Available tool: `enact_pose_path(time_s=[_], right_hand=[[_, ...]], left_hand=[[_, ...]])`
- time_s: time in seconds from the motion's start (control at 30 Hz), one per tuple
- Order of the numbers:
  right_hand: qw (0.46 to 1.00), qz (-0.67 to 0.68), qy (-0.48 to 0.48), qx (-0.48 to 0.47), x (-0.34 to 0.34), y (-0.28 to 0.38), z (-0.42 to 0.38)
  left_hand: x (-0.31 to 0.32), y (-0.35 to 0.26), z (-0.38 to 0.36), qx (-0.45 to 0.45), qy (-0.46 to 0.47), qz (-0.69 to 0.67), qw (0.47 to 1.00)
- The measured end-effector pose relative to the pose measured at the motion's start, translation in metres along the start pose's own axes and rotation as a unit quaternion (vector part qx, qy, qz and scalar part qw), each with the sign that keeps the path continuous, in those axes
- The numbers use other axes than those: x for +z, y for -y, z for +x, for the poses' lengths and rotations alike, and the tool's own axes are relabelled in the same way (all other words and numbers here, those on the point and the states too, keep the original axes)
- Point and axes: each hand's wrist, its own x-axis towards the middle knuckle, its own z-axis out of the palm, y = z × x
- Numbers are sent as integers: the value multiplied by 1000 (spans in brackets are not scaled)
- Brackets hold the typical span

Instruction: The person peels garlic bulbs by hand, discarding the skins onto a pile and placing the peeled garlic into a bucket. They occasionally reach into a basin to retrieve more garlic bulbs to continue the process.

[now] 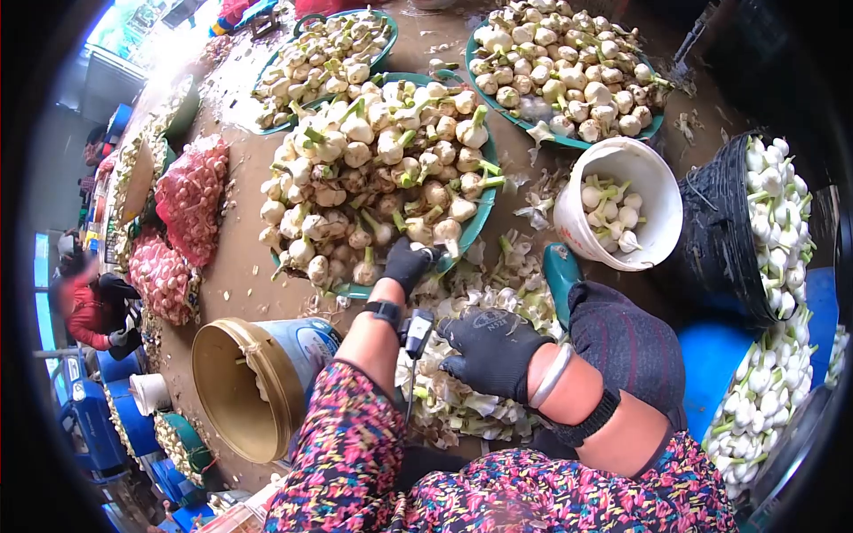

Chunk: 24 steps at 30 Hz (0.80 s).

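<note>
My left hand [410, 266], in a dark glove, reaches the near rim of a green basin [484, 209] heaped with untrimmed garlic bulbs [355, 155]. Its fingers look spread against the lowest bulbs, and none is plainly gripped. My right hand [494, 349], in a black printed glove, hovers over a pile of garlic peelings [511, 293]. Its fingers are curled in, and what they hold, if anything, is hidden. A small device with a cable [417, 334] is strapped at my left wrist.
A white bucket [573, 209] holds peeled bulbs, beside a black tub [715, 231] full of white garlic. More garlic basins [653, 133] stand beyond. A tipped tan bucket [213, 391] lies left, near red mesh sacks [191, 200]. Another person [84, 311] sits far left.
</note>
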Motion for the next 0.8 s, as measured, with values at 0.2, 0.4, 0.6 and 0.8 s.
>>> enact_pose_path(time_s=[0.2, 0.4, 0.6, 0.8], right_hand=[[976, 97, -191, 41, -4, 11, 2], [848, 403, -345, -3, 13, 11, 27], [935, 175, -262, -160, 13, 10, 12], [902, 201, -314, -216, 10, 20, -1]], left_hand=[[-60, -15, -69, 113, 84, -455, 879], [-79, -59, -174, 370, -16, -229, 900], [-118, -59, -207, 358, 24, -212, 909], [-113, -68, -219, 280, 48, -386, 878]])
